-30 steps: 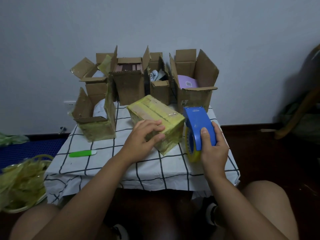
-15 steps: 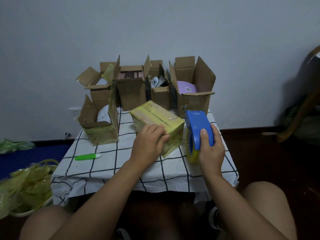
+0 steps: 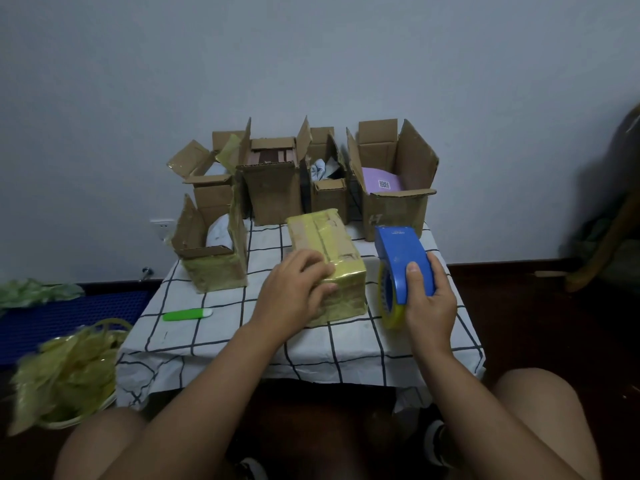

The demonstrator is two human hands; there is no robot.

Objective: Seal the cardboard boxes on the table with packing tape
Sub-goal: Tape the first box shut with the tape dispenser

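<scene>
While the left hand [image 3: 298, 292] curls over the near left corner of the taped box [image 3: 329, 262], fingers bent across its top edge and thumb on its front face, the right hand [image 3: 428, 298] grips the blue tape dispenser [image 3: 403, 263] just to the box's right. From the head camera, that closed box sits near the middle of the table [image 3: 242, 344], wrapped in yellowish tape and lying with one short end toward the person. The dispenser stands apart from the box, its blue body upright and the yellow tape roll [image 3: 389, 306] showing beneath the fingers — thumb pressed on the near face, the other fingers wrapped round the far side.

Behind stand five open boxes, flaps raised. An open box on the left [image 3: 213, 268], yellowish with tape low on its sides, holds something white. Along the wall side are three more open boxes [image 3: 273, 188] and a larger open box [image 3: 398, 209] at the right holding a purple item with a printed code.

A green knife [image 3: 187, 314] lies on the checked cloth near the left edge, well apart from both hands. Off the table to the left, a basket [image 3: 69, 375] holds crumpled yellowish tape scraps — slightly blurred.
</scene>
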